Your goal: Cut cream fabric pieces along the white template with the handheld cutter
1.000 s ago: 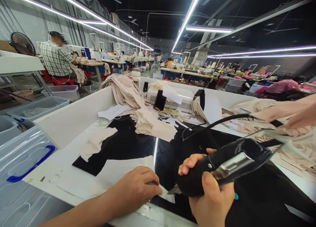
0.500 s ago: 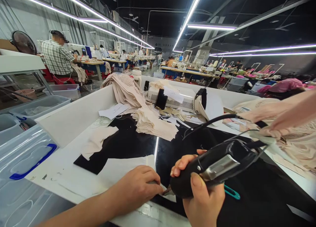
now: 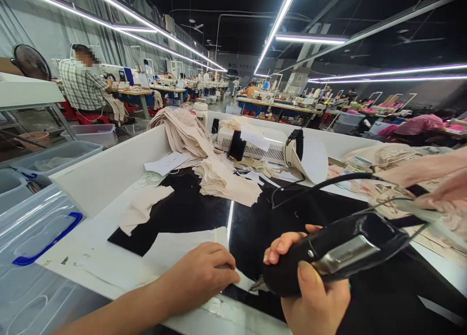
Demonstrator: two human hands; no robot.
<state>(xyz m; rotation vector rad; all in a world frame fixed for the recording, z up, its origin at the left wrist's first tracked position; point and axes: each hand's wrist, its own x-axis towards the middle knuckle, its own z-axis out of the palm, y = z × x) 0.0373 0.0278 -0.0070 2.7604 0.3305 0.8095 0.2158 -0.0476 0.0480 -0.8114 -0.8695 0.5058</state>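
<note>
Pale sheet (image 3: pixel 182 246): lay partly over the black surface (image 3: pixel 189 206).
Left hand (image 3: pixel 202 273): rested on the sheet; whether pinching, couldn't tell.
Right hand (image 3: pixel 319 293): wrapped around the black tool (image 3: pixel 328 242).
Tool's tip (image 3: pixel 257 285): near the sheet's right end.

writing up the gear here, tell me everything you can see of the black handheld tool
The black handheld tool is bulky and rounded, its front dull, its rear glossy, with a shiny metal-looking strip and a small silvery spot. The right hand grips its front. It slants over the black surface, narrow tip lowered beside the left hand; whether the tip touches anything is unclear.
</note>
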